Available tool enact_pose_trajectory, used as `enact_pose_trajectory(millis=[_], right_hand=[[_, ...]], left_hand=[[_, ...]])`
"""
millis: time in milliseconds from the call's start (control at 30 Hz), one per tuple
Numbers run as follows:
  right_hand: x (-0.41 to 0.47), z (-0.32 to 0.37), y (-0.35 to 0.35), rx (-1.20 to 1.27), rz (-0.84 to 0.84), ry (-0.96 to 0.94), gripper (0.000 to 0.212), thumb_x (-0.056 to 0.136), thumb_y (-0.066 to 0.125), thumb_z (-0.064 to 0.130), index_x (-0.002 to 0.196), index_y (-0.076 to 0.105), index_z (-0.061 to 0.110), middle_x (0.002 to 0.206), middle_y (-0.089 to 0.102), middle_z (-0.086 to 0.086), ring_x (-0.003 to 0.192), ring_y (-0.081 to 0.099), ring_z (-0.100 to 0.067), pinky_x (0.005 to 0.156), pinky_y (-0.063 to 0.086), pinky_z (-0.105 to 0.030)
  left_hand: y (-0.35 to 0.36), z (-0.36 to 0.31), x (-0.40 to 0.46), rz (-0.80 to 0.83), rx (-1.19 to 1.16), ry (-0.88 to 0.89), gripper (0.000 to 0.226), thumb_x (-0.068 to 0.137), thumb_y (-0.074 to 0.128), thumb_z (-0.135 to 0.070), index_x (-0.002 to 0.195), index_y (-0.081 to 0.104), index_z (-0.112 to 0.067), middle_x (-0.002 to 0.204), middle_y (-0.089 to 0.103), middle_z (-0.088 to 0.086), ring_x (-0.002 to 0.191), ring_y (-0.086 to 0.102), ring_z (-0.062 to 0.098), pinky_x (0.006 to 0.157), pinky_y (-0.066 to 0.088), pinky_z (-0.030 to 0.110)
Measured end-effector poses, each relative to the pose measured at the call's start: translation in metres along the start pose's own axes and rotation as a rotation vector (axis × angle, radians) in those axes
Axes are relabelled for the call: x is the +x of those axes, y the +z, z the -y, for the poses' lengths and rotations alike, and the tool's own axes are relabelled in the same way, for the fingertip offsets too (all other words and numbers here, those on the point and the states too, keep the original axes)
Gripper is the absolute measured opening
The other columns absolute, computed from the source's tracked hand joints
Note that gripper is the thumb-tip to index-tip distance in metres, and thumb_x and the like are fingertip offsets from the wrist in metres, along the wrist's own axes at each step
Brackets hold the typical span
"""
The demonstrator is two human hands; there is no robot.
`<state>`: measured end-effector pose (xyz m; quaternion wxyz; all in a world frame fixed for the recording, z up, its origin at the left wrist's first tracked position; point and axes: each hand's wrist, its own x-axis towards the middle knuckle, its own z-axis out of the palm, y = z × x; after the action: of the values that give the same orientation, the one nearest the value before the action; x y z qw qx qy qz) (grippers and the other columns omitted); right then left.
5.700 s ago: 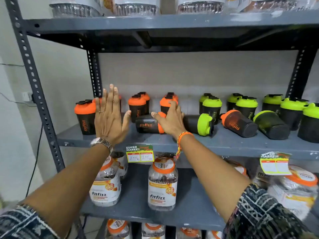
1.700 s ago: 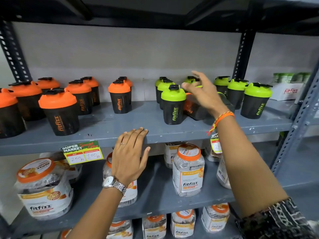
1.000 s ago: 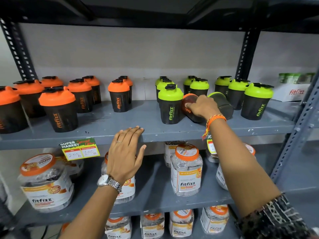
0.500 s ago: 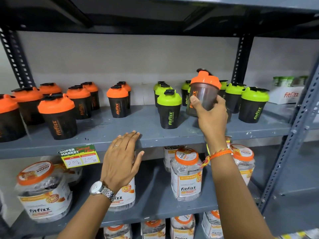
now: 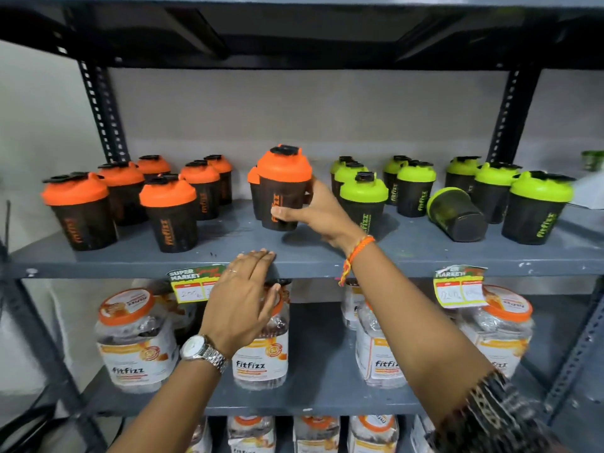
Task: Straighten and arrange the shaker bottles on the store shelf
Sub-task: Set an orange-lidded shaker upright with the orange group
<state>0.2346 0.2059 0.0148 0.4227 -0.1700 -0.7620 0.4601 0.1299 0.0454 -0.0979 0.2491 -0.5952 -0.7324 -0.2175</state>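
Orange-lidded, the shaker bottle (image 5: 283,188) stands upright at the middle of the grey shelf (image 5: 327,256), between the orange and green groups; the right hand (image 5: 322,212) wraps its fingers around it. The left hand (image 5: 243,300) lies flat, fingers together, on the shelf's front edge (one green-lidded bottle (image 5: 456,214) lies tipped over).

Orange-lidded shaker bottle (image 5: 283,191) upright mid-shelf

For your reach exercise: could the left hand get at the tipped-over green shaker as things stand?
Probably not easily. The left hand rests at the shelf edge, and the right arm holding the orange shaker crosses between it and the tipped green shaker.
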Motion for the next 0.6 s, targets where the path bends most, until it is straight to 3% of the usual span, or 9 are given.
enact_pose_trajectory(millis=[167, 267, 400, 600], right_hand=[[0.020, -0.021, 0.016, 0.091, 0.136, 0.080, 0.083, 0.057, 0.091, 0.012, 0.131, 0.057, -0.001, 0.128, 0.069, -0.022, 0.111, 0.069, -0.030, 0.102, 0.053, -0.056], [0.024, -0.028, 0.020, 0.066, 0.177, 0.125, 0.093, 0.052, 0.094, 0.019, 0.135, 0.054, 0.003, 0.130, 0.068, -0.019, 0.119, 0.067, -0.031, 0.104, 0.052, -0.054], [0.026, -0.038, 0.022, -0.012, 0.232, 0.155, 0.086, 0.065, 0.090, 0.001, 0.140, 0.048, 0.004, 0.135, 0.065, -0.019, 0.125, 0.062, -0.032, 0.108, 0.049, -0.054], [0.026, -0.043, 0.022, -0.029, 0.243, 0.163, 0.086, 0.069, 0.087, -0.002, 0.142, 0.044, 0.003, 0.137, 0.063, -0.019, 0.125, 0.062, -0.031, 0.107, 0.050, -0.050]], left_hand=[[-0.004, -0.002, -0.001, 0.023, -0.024, -0.032, 0.057, 0.097, 0.041, -0.043, 0.147, 0.046, -0.017, 0.148, 0.053, 0.004, 0.137, 0.048, 0.023, 0.121, 0.026, 0.034], [-0.004, -0.005, 0.000, 0.018, -0.037, -0.051, 0.056, 0.097, 0.043, -0.041, 0.147, 0.047, -0.017, 0.148, 0.054, 0.004, 0.136, 0.048, 0.022, 0.120, 0.021, 0.030], [-0.005, -0.008, 0.000, 0.011, -0.060, -0.083, 0.054, 0.095, 0.045, -0.038, 0.145, 0.049, -0.016, 0.146, 0.055, 0.004, 0.134, 0.048, 0.023, 0.119, 0.026, 0.033], [-0.002, -0.011, 0.000, 0.000, -0.073, -0.111, 0.052, 0.095, 0.048, -0.035, 0.144, 0.049, -0.017, 0.145, 0.055, 0.004, 0.134, 0.049, 0.023, 0.120, 0.024, 0.033]])
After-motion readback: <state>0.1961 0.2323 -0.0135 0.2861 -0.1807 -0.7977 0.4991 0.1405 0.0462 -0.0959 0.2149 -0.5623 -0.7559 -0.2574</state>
